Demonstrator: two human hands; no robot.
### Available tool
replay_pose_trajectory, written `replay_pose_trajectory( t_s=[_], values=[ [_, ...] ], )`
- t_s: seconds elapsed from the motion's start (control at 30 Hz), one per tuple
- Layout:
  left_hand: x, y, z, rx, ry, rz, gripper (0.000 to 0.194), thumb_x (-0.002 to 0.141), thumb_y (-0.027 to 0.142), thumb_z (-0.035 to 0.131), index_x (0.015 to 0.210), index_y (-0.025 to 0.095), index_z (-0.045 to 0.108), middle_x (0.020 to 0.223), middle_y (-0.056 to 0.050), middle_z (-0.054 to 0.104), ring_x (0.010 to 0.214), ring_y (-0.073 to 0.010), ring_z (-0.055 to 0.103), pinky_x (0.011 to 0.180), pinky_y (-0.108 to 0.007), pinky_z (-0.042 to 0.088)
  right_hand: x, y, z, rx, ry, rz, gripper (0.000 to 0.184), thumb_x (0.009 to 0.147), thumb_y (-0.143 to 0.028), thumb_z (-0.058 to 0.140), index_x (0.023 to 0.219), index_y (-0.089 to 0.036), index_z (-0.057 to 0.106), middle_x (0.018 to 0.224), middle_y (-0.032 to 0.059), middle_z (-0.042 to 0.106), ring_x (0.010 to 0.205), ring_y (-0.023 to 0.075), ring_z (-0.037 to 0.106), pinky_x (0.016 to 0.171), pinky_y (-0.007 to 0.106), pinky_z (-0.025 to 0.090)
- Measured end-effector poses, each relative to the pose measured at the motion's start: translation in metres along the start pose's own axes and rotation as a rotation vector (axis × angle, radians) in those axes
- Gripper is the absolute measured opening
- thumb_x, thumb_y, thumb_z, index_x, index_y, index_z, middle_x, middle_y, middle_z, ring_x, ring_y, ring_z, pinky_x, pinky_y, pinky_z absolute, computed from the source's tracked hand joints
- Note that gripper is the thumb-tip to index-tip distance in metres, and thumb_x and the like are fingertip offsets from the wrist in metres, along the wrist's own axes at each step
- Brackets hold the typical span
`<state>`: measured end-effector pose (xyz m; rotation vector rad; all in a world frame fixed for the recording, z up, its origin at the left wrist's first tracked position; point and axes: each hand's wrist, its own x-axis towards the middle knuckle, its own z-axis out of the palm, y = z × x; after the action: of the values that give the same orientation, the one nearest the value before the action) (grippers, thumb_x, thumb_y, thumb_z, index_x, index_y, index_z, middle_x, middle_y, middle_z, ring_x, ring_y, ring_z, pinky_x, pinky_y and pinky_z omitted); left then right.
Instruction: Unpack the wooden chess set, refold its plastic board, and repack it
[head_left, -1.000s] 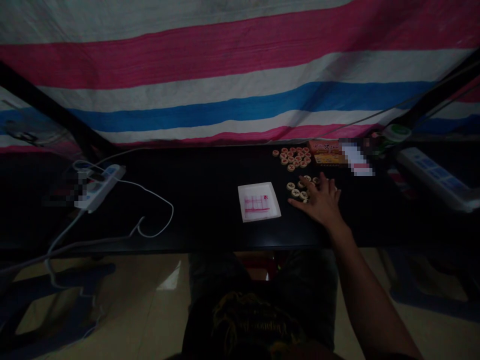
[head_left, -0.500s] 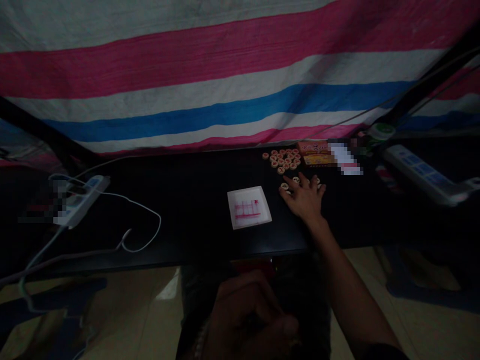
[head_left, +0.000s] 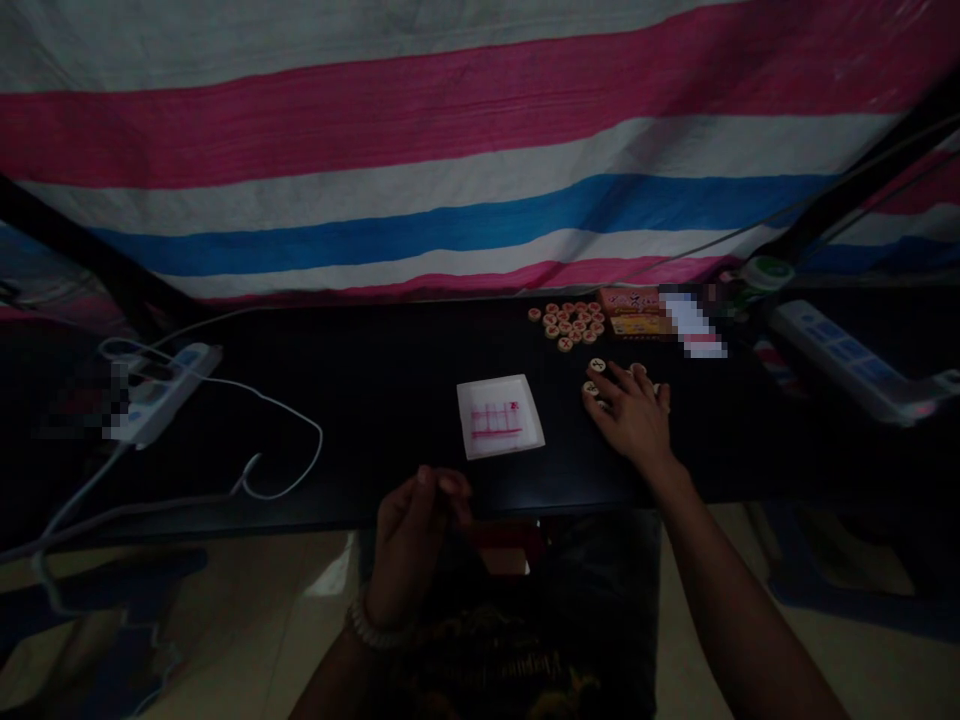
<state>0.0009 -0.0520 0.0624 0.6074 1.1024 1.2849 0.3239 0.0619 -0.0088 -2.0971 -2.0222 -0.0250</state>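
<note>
1. Your right hand [head_left: 637, 415] is spread palm-down over the dark-marked xiangqi pieces [head_left: 596, 365], fingers apart; one piece shows just beyond the fingertips and others peek out around them
2. Your left hand [head_left: 409, 525] is well apart from the right, raised by the near edge of the black table [head_left: 360, 400] with its fingers bent, nearest to the shallow white tray [head_left: 495, 392]; you cannot tell here whether it grips anything
3. For good control, a light, flat touch seems best, since pressing hard could tip a disc or make it skid; low, spread fingers would steer several together
4. The red-marked xiangqi pieces [head_left: 565, 344] lie beside the printed box [head_left: 634, 315], beyond your right hand, so short, gentle strokes should avoid mixing the two groups
5. The tray, with its pink grid-like marks, sits between your hands and a little beyond the left, touching neither; mind its rim if you reach across
6. Your right fingers and palm cover some dark-marked pieces, so you cannot count them or tell which ones you touch
7. The light is dim: most characters are too small to read, and your left fingertips blend into shadow
8. Blocky blur hides the thing by the box and part of the left power strip [head_left: 180, 385]
</note>
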Motion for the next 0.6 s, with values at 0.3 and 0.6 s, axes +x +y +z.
replay_pose_trajectory(
  t_s=[0.3, 0.6],
  values=[
    [0.006, -0.004, -0.009, 0.031, 0.081, -0.043, 0.039, 0.076, 0.047, 0.094, 0.099, 0.016, 0.086, 0.112, -0.016, 0.082, 0.086, -0.0159, 0.076, 0.075, -0.02, 0.058, -0.017, -0.048, -0.041, 0.301, 0.201, -0.157, 0.037, 0.104, -0.04, 0.054, 0.131, -0.022, 0.072, 0.144, 0.0152, 0.066, 0.136, 0.0347, 0.058, 0.117, 0.058, 0.043],
    [-0.009, -0.016, -0.016, 0.289, 0.104, -0.021, 0.048, 0.073, 0.057, 0.093, 0.061, 0.015, 0.072, 0.05, -0.001, 0.064, 0.04, -0.0071, 0.049, 0.043, -0.018, 0.038, -0.006, -0.12, -0.025, 0.603, -0.348, -0.461, 0.02, 0.088, -0.005, 0.069, 0.099, -0.019, 0.078, 0.114, 0.0089, 0.076, 0.104, 0.0225, 0.073, 0.096, 0.037, 0.057]
  ],
)
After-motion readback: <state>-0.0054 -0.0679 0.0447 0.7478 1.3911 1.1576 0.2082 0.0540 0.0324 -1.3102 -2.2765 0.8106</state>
